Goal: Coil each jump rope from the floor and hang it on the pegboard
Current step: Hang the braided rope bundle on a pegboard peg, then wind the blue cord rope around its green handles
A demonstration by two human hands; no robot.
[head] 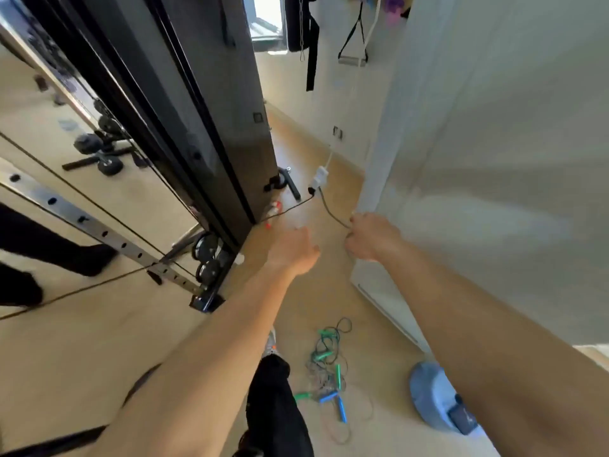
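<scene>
A tangled pile of jump ropes (329, 367) with green and blue handles lies on the wooden floor between my arms. My right hand (372, 239) is a closed fist on a thin grey cord (331, 211). The cord runs up and left toward a white box (321, 175) on the floor. My left hand (293, 250) reaches forward beside it and is motion-blurred, so whether it holds anything is unclear. A red-and-white handle (273, 207) lies just beyond its fingers at the foot of the black panel. No pegboard is clearly visible.
A tall black panel (214, 127) and a mirror (82, 192) showing a rack and dumbbells fill the left. A pale wall (494, 159) closes the right. A blue dome-shaped object (431, 397) sits by the wall. Straps and a handle (352, 51) hang at the far end. My dark trouser leg (276, 400) is below.
</scene>
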